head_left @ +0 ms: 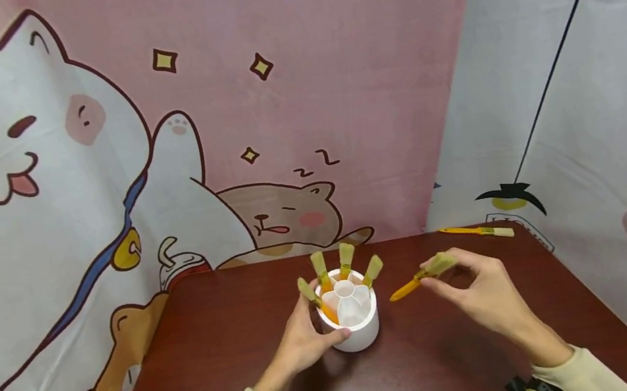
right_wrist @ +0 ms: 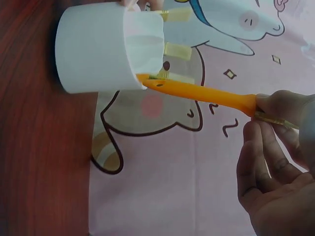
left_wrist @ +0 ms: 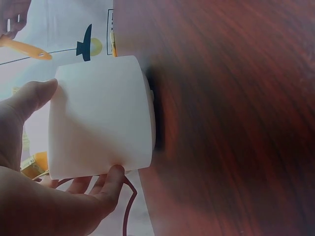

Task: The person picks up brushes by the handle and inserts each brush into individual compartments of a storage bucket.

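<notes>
A white round holder (head_left: pixel 366 334) with inner compartments stands on the table, several paintbrushes (head_left: pixel 346 258) upright in it, bristles up. My left hand (head_left: pixel 302 341) grips the holder's left side, thumb across the front; the left wrist view shows thumb and fingers around its white wall (left_wrist: pixel 103 118). To the right, my right hand (head_left: pixel 483 292) pinches a paintbrush (head_left: pixel 407 289) near its ferrule, yellow-orange handle pointing left and down toward the holder. In the right wrist view, the handle (right_wrist: pixel 202 93) overlaps the holder's rim, with thumb and fingertips (right_wrist: pixel 253 130) around its bristle end.
Another paintbrush (head_left: pixel 477 232) lies at the table's back right, near the far edge. The dark red wooden table (head_left: pixel 220 347) backs onto a pink and white cartoon-printed cloth (head_left: pixel 338 116). More cloth hangs along both sides.
</notes>
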The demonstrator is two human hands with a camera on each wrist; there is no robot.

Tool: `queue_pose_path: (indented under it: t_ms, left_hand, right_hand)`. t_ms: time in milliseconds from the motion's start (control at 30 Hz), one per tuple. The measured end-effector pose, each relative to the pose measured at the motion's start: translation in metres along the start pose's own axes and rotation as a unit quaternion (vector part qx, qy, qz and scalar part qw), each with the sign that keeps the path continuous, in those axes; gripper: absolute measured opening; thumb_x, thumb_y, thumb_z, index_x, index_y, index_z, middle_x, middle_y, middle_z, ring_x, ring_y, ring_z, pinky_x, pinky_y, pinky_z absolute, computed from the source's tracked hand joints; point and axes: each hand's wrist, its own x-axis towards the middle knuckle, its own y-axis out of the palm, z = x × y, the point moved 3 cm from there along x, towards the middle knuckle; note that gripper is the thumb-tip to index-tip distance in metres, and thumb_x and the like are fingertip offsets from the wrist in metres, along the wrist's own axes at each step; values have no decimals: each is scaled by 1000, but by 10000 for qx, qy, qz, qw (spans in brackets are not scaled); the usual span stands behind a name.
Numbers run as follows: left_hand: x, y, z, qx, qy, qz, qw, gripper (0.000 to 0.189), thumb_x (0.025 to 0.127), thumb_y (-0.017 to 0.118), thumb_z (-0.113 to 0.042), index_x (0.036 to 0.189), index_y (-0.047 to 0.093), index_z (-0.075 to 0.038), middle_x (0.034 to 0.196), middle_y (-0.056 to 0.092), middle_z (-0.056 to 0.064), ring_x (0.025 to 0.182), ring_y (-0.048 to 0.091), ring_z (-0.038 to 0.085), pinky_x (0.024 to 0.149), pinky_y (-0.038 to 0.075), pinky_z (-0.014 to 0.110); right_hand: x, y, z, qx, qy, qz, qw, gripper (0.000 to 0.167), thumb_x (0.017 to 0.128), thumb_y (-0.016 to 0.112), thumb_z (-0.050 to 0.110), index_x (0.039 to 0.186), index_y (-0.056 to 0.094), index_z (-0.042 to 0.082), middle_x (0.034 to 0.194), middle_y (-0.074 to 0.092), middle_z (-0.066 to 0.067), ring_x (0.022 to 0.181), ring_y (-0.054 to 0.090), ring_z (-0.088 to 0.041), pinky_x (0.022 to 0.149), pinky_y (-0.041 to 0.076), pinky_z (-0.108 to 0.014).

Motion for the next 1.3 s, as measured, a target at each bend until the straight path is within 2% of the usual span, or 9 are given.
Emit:
queue_pose_path:
  t_ms: [167,333,633,833,1033,1300]
  left_hand:
    - [1,0,0,-71,16,29,10000,116,86,105,-19,179,37,-15,169,63,16,150,69,37,128,51,61]
    - [1,-1,-1,13,59,29,10000,116,86,105,-20,179,36,-14,168,63,19,148,70,40,125,54,64]
    - [0,0,1,-51,47,49,10000,116,86,105,-19,179,35,-13,169,62,19,149,69,39,126,53,62]
    - [0,1,2,-74,22,29,10000,116,86,105,-20,179,36,-13,171,61,19,153,66,41,129,50,64]
    - [-1,1,2,-7,60,35,10000,117,86,105,-21,179,36,-13,170,62,19,150,68,40,127,52,64]
    - [-1,1,2,-15,97,44,9999,116,86,105,-21,179,36,-13,170,62,19,151,68,41,127,52,66]
  right_hand:
    - [3,5,10,125,-113,18,9999,37,90,99,-2,109,85,26,114,89,6,100,81,-2,85,64,-15]
    - [6,11,21,134,-440,63,9989,37,89,98,-5,108,85,25,113,88,5,105,81,-4,89,63,-16]
    - [12,24,36,268,-733,253,9966,37,89,99,-2,108,84,26,113,87,6,108,81,-6,97,61,-16]
    - [14,34,40,307,-965,313,9944,40,88,100,-4,109,84,25,112,86,6,107,80,-7,95,63,-18]
    - [18,42,44,345,-1156,350,9921,41,87,100,-4,109,83,27,112,85,6,108,81,-8,99,61,-17]
    - [20,51,48,542,-1370,477,9879,40,88,98,-6,111,83,23,111,84,5,101,80,-9,91,65,-21]
